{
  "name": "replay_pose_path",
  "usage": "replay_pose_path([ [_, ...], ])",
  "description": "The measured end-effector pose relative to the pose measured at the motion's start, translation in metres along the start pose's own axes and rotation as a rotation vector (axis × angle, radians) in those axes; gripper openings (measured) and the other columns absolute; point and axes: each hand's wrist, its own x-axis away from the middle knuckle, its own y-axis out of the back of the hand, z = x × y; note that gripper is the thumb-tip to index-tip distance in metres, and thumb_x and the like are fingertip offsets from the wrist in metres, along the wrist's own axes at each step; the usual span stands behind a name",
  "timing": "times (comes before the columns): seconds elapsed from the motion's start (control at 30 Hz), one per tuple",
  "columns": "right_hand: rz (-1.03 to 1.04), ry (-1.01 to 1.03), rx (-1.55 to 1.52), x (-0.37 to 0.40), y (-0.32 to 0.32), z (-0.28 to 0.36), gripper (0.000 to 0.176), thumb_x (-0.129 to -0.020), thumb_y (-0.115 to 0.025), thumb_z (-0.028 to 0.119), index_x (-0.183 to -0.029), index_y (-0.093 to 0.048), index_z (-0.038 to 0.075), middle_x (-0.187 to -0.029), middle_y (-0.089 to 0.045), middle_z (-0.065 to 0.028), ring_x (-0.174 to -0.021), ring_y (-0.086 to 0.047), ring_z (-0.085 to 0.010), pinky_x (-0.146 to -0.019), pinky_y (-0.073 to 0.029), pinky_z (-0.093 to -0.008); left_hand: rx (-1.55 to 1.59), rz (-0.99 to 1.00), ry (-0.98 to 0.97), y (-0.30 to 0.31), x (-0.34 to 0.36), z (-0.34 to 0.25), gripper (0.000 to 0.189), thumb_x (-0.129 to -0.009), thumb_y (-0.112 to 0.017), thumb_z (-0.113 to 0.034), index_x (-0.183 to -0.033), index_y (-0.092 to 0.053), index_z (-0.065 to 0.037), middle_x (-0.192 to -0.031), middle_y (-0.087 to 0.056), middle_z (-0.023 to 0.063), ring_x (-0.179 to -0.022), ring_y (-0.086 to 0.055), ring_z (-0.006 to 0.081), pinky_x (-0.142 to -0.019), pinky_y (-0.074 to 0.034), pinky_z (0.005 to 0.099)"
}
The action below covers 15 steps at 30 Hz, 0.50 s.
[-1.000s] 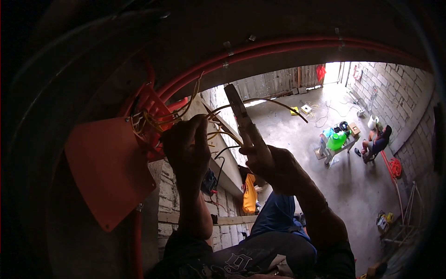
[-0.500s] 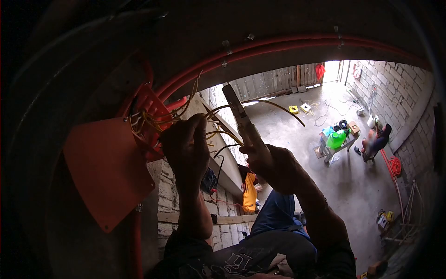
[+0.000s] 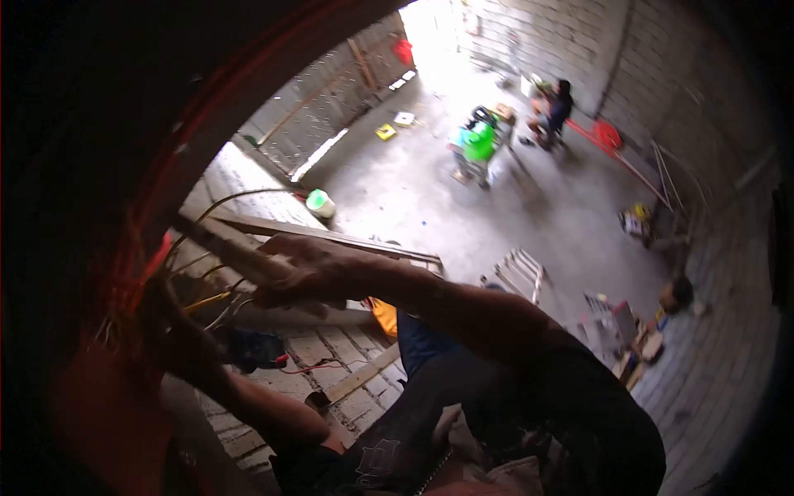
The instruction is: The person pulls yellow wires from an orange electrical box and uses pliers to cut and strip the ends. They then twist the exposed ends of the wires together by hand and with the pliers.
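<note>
My left hand (image 3: pixel 169 331) is up in the shadow by the red electrical box (image 3: pixel 132 285), its fingers closed around a yellow-green wire; blur and darkness hide the fingertips. My right hand (image 3: pixel 302 269) grips a long hand tool that looks like pliers (image 3: pixel 223 248), with a dark tip pointing up and left. From the hands a loose wire (image 3: pixel 240 194) arcs out to the right past the tool's tip. Several other wires, one of them yellow (image 3: pixel 207 303), hang below the tool. An orange-red panel (image 3: pixel 107 413) sits at lower left, blurred.
Far below lies a concrete floor (image 3: pixel 372 198) with a white-and-green bucket (image 3: pixel 321 204). A seated person (image 3: pixel 556 112) is near a small table holding a green container (image 3: pixel 478 142). A wooden beam (image 3: pixel 364 376) and block wall are beneath me. Tools and boxes (image 3: pixel 616 326) stand lower right.
My view has swung and tilted, showing more floor. My right hand and the tool have turned so the tip points left, and both hands now appear further left, near the box.
</note>
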Motion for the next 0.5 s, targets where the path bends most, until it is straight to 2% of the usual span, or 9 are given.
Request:
replay_pose_path([
  [0.07, 0.177, -0.074, 0.056, -0.009, 0.010, -0.004, 0.072, -0.075, -0.072, 0.053, -0.119, -0.051, 0.000, -0.103, -0.064, -0.0179, -0.094, -0.061, -0.0253, -0.079, -0.048, -0.0344, -0.256, -0.015, -0.265, 0.004, -0.006, 0.011, 0.026, -0.095, -0.051, -0.015, -0.110, -0.064, 0.002, -0.110, -0.064, 0.0168, -0.101, -0.061, 0.0265, -0.089, -0.047, 0.0356],
  [0.1, 0.157, -0.079, 0.044, -0.005, 0.011, -0.003, 0.072, -0.075, -0.072, 0.053, -0.119, -0.051, 0.000, -0.103, -0.064, -0.0179, -0.094, -0.061, -0.0253, -0.079, -0.048, -0.0344, -0.241, 0.001, -0.276, 0.003, -0.008, 0.004, 0.026, -0.095, -0.051, -0.015, -0.110, -0.064, 0.002, -0.110, -0.064, 0.0168, -0.101, -0.061, 0.0265, -0.089, -0.047, 0.0356],
  [0.17, 0.049, 0.065, 0.298, 0.001, 0.007, 0.003, 0.070, -0.074, -0.072, 0.053, -0.115, -0.054, -0.002, -0.102, -0.064, -0.0192, -0.095, -0.062, -0.0258, -0.078, -0.049, -0.0339, -0.055, -0.027, 0.005, 0.005, -0.010, -0.008, 0.026, -0.095, -0.053, -0.017, -0.108, -0.066, 0.002, -0.108, -0.064, 0.0168, -0.100, -0.062, 0.0247, -0.087, -0.048, 0.0338],
  [0.2, 0.045, 0.060, 0.291, 0.001, 0.006, 0.002, 0.070, -0.074, -0.072, 0.053, -0.115, -0.054, -0.002, -0.102, -0.064, -0.0192, -0.095, -0.062, -0.0258, -0.078, -0.049, -0.0339, -0.054, -0.017, 0.004, 0.006, -0.010, -0.009, 0.026, -0.095, -0.053, -0.017, -0.108, -0.066, 0.002, -0.108, -0.064, 0.0168, -0.100, -0.062, 0.0247, -0.087, -0.048, 0.0338],
  [0.27, -0.036, 0.199, 0.287, 0.001, 0.003, 0.001, 0.078, -0.072, -0.071, 0.057, -0.119, -0.052, -0.003, -0.097, -0.063, -0.0232, -0.089, -0.062, -0.0281, -0.074, -0.049, -0.0372, -0.061, -0.051, -0.023, 0.007, -0.011, -0.010, 0.027, -0.095, -0.053, -0.017, -0.107, -0.065, 0.003, -0.107, -0.065, 0.0168, -0.098, -0.063, 0.0241, -0.085, -0.050, 0.0322],
  [0.3, -0.039, 0.171, 0.290, 0.002, 0.003, 0.005, 0.079, -0.072, -0.071, 0.058, -0.119, -0.052, -0.002, -0.099, -0.062, -0.0234, -0.094, -0.061, -0.0287, -0.078, -0.049, -0.0371, -0.060, -0.050, -0.022, 0.006, -0.011, -0.009, 0.027, -0.095, -0.053, -0.017, -0.107, -0.065, 0.003, -0.107, -0.065, 0.0168, -0.098, -0.063, 0.0241, -0.085, -0.050, 0.0322],
  [0.43, -0.033, 0.157, 0.290, -0.002, 0.005, 0.002, 0.078, -0.071, -0.073, 0.056, -0.119, -0.052, -0.001, -0.102, -0.062, -0.0221, -0.095, -0.062, -0.0291, -0.080, -0.049, -0.0367, 0.000, -0.114, -0.009, 0.004, -0.010, -0.009, 0.026, -0.095, -0.053, -0.017, -0.106, -0.066, 0.003, -0.105, -0.066, 0.0164, -0.096, -0.065, 0.0243, -0.085, -0.051, 0.0315],
  [0.5, 0.052, 0.073, 0.290, 0.002, 0.007, 0.007, 0.076, -0.071, -0.074, 0.052, -0.119, -0.051, -0.001, -0.105, -0.061, -0.0223, -0.097, -0.061, -0.0312, -0.082, -0.049, -0.0375, 0.019, -0.109, 0.004, 0.004, -0.010, -0.006, 0.026, -0.095, -0.053, -0.017, -0.105, -0.066, 0.002, -0.105, -0.067, 0.0164, -0.096, -0.065, 0.0246, -0.085, -0.051, 0.0316],
])
